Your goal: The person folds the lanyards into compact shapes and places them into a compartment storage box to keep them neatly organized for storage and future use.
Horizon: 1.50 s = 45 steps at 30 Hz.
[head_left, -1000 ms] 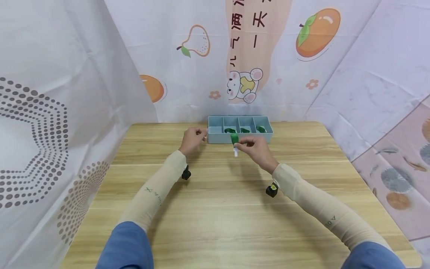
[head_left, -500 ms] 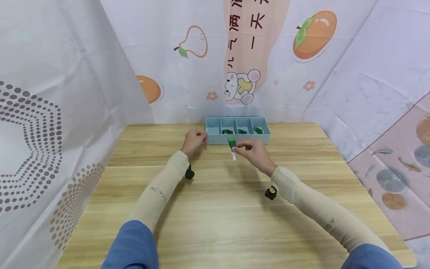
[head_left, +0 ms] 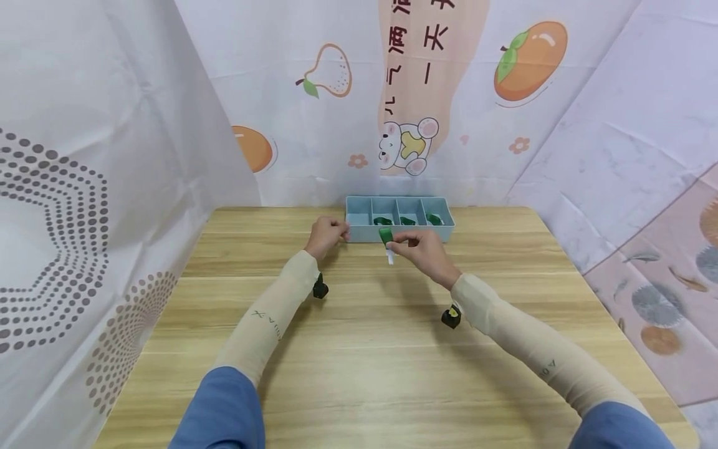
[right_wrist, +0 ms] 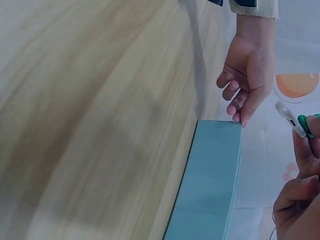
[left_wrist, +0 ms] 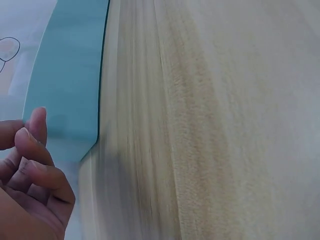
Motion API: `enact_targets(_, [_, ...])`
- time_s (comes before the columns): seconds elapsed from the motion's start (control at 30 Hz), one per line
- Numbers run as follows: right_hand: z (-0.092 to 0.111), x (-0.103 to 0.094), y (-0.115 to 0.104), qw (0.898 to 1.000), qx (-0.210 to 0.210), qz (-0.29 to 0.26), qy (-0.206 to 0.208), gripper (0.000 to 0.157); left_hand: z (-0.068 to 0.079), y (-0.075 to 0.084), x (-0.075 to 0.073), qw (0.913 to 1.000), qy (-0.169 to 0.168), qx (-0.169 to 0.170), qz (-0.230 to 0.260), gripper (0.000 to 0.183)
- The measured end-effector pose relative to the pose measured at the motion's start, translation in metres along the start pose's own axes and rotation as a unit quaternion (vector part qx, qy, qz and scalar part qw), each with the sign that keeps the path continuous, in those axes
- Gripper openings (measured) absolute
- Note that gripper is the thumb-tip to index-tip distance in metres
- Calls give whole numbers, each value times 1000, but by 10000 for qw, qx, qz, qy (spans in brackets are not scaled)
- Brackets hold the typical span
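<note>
A blue-grey divided box (head_left: pixel 367 234) stands at the back of the table. Small green pieces (head_left: pixel 434 219) lie in its three right-hand compartments. My left hand (head_left: pixel 325 237) is at the box's left end; in the left wrist view its thumb and forefinger (left_wrist: pixel 36 127) pinch the rim at the corner. Just in front of the box, my right hand (head_left: pixel 423 252) pinches a small green-and-white piece (head_left: pixel 386 236) between thumb and fingers, green end up and white end down. The right wrist view shows this piece's white, slotted end (right_wrist: pixel 288 117); what kind of thing it is I cannot tell.
The wooden table (head_left: pixel 370 362) spreads in front of the box. A printed cloth (head_left: pixel 314 137) hangs right behind the box, with more cloth on both sides. Black wrist cameras (head_left: pixel 451 317) hang under both forearms.
The held green-and-white piece has shifted slightly left relative to the box and tilts a little more. Both hands keep their grip. The head view has moved slightly.
</note>
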State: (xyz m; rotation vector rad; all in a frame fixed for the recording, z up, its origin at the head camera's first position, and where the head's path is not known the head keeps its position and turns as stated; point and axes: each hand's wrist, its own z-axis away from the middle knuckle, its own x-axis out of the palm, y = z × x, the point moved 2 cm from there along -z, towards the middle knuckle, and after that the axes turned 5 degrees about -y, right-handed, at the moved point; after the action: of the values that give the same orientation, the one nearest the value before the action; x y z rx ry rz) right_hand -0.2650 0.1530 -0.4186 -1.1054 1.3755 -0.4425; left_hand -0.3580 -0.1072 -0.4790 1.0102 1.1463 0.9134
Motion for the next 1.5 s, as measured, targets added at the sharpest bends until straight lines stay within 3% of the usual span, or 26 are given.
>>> enact_targets(0.53, [-41, -10, -13, 9995, 50, 201, 256, 22, 0, 7, 4, 9993, 12, -223, 292, 25])
enact_targets(0.97, [-73, 1, -7, 9982, 277, 470, 243, 23, -2, 11, 2, 9987, -175, -376, 293, 23])
enact_targets(1.33, [-99, 10, -11, 9977, 500, 376, 266, 20, -3, 8, -1, 9982, -209, -401, 395, 24])
enact_targets(1.5, [-107, 16, -7, 9973, 597, 353, 220, 21, -2, 6, -2, 9988, -222, -377, 211, 21])
